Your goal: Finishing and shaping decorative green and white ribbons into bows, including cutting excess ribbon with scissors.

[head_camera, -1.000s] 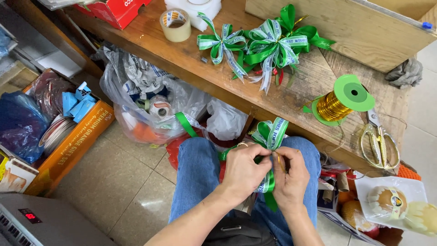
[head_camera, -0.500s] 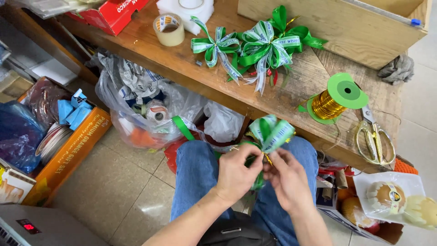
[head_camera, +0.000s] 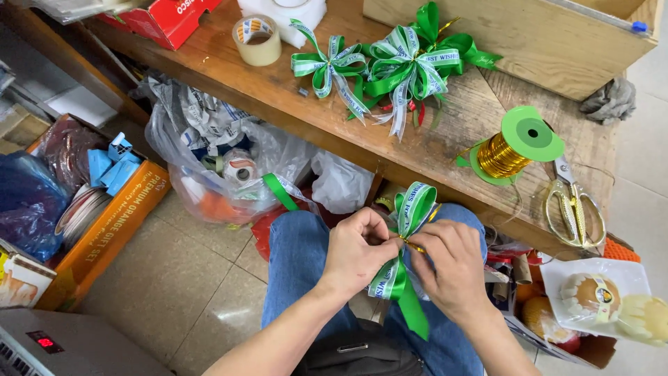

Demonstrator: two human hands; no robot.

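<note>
1. The green-and-white ribbon bow (head_camera: 407, 240) sits just below the centre of the frame, held over the person's jeans-clad lap, in front of the edge of the wooden workbench (head_camera: 278, 97)
2. The left hand (head_camera: 356, 252) pinches the bow at its gathered middle, thumb and fingers closed together on the ribbon from the left
3. The right hand (head_camera: 452, 268) closes on the same knot from the right, fingertips clamped on a short piece of gold wire (head_camera: 412, 244) that crosses the bow's waist
4. Judged from the look, the ribbon is thin, light and glossy, so it is likely slippery and would spring open if the pinch slackened; the loops at the top are soft and crush easily
5. The best place to hold seems to be the cinched centre, where both hands already meet; the loops and the long green tail hanging toward the lower middle of the frame give no firm purchase
6. The wire appears fine and bendable, stiff enough to keep a twist but easy to kink
7. On the bench in the upper middle of the frame lie finished green bows (head_camera: 400, 63); a spool of gold wire (head_camera: 511, 146) with green flanges stands at right of centre, and gold-handled scissors (head_camera: 574, 202) lie just right of it
8. A roll of tan packing tape (head_camera: 257, 38) sits at the upper left of centre
</note>
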